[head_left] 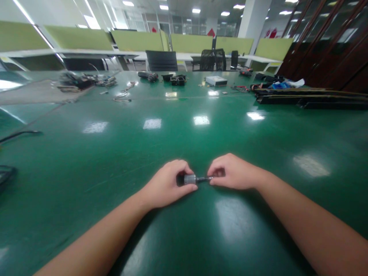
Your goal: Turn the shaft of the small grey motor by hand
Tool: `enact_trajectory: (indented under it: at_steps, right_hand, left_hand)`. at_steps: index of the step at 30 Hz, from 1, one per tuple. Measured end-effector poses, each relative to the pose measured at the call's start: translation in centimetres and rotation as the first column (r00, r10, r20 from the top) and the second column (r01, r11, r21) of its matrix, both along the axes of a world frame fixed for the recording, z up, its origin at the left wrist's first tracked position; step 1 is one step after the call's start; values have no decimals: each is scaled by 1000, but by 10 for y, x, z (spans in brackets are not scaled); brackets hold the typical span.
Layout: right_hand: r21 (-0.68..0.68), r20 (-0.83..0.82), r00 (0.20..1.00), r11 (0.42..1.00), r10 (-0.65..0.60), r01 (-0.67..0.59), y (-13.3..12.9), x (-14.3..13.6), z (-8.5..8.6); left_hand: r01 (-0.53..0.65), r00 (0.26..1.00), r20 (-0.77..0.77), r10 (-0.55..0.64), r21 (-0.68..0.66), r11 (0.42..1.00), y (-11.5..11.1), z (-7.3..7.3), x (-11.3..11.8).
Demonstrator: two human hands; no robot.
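1. Our left hand (166, 184) grips a small cylindrical device (190, 179) by its body, between thumb and fingers; our right hand (233, 172) pinches the far end of its thin shaft (202, 179).
2. We see the device lying sideways between our hands: a smooth silver-grey barrel, a blackish end toward our left palm, and a narrow dark shaft pointing right. It is at the glossy green tabletop (184, 234); we cannot tell whether it touches.
3. Farther left, we have a black cable (24, 133).
4. Across the table, we see long black rails (322, 99) and a white box (216, 80).
5. Beyond stand a black chair (161, 60) and green partitions (138, 40).
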State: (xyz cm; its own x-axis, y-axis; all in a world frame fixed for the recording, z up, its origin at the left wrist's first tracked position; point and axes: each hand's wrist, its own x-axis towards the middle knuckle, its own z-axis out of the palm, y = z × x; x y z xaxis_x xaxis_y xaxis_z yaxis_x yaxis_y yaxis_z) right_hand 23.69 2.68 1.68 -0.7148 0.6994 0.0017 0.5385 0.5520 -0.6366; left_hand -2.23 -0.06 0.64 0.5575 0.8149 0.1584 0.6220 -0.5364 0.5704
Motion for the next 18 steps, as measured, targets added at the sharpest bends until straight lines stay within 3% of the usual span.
enact_trajectory:
  at_steps: [7, 18]
  right_hand:
    - [150, -74, 997, 988, -8, 19, -8, -24, -10]
    - [137, -138, 990, 989, -39, 58, -11, -29, -12]
  left_hand:
    - [6, 1000, 11, -6, 9, 1000, 1, -2, 1]
    - [6, 1000, 15, -6, -15, 1000, -1, 4, 3]
